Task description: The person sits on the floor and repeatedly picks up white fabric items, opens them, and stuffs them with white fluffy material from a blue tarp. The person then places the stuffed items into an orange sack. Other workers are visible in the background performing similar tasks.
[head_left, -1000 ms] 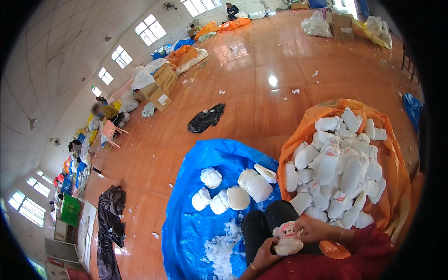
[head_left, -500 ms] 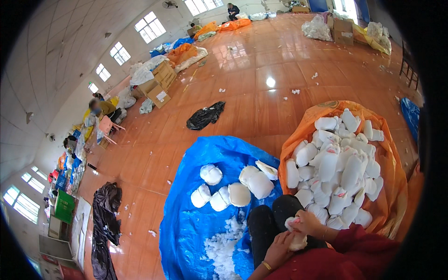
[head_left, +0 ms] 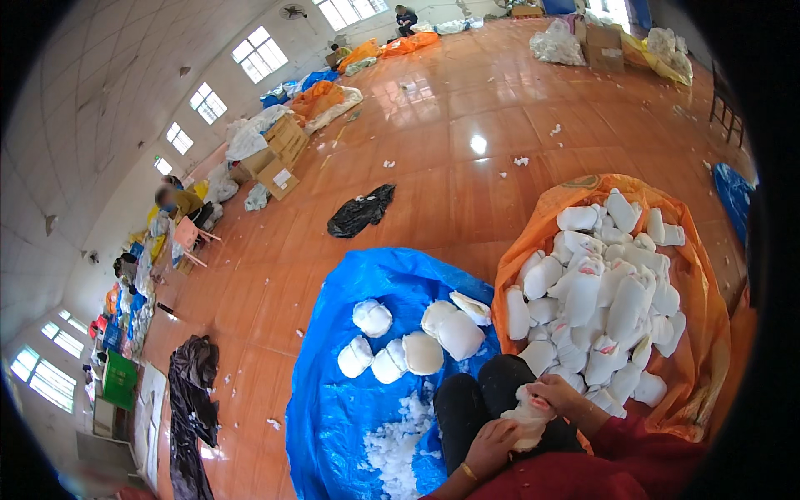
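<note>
Over my lap, a soft white plush piece [head_left: 528, 419] with a pink patch near its upper end is held between both hands. My left hand [head_left: 492, 446] is closed on its lower left side. At the upper right end, beside the pink patch, my right hand [head_left: 562, 395] pinches it; those fingertips are partly hidden. Several stuffed white pieces [head_left: 460, 333] lie on the blue sheet [head_left: 333, 408] to the left, behind a heap of loose white stuffing [head_left: 392, 446]. Many more white pieces, some with pink marks, are piled in the orange sack [head_left: 708, 333] at my right.
A black plastic bag [head_left: 362, 212] lies on the tiled floor ahead, and a long dark sheet [head_left: 193, 408] at the left. Farther off are cardboard boxes [head_left: 277, 177], a pink chair [head_left: 194, 237] and a seated person [head_left: 185, 204]. Scraps of fluff dot the floor.
The plush piece now shows more fully between my hands, stretched out longer. My right hand has shifted slightly rightward, and the whole view has tilted a little.
</note>
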A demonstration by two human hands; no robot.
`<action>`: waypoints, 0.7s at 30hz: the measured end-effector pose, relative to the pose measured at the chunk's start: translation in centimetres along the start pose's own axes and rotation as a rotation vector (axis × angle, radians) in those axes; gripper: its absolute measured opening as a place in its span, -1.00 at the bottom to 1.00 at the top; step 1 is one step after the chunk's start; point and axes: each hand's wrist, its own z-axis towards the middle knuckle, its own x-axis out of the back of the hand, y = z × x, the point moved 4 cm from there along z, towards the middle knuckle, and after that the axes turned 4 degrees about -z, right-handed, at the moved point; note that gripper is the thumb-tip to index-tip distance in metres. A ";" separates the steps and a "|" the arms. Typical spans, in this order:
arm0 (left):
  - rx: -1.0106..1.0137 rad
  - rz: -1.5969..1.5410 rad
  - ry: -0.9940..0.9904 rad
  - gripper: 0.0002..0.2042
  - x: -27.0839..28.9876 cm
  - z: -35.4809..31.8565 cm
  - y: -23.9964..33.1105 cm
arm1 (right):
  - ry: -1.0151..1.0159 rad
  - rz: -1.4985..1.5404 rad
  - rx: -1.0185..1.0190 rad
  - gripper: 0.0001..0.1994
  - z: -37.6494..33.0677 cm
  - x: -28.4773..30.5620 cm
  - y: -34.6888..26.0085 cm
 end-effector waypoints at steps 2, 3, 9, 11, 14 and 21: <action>0.037 -0.003 -0.072 -0.59 1.0 0.2 0.7 | 0.025 -0.208 0.212 -0.61 -0.5 0.3 0.0; 0.046 -0.047 -0.112 -0.59 1.9 0.5 1.2 | 0.085 -0.282 0.227 -0.60 -0.6 0.5 0.0; 0.160 -0.125 -0.223 -0.53 1.9 1.2 0.0 | 0.172 -0.457 0.255 -0.58 -2.4 -1.1 -4.6; 0.147 -0.113 -0.222 -0.52 1.6 1.5 -0.3 | 0.155 -0.474 0.286 -0.59 -2.7 -1.2 -4.6; 0.070 -0.176 -0.228 -0.55 1.5 1.8 -0.6 | 0.165 -0.350 0.197 -0.58 -2.8 -0.7 -4.1; -0.025 -0.253 -0.280 -0.59 0.4 2.6 -1.2 | 0.088 -0.269 0.065 -0.57 -1.0 0.2 -1.0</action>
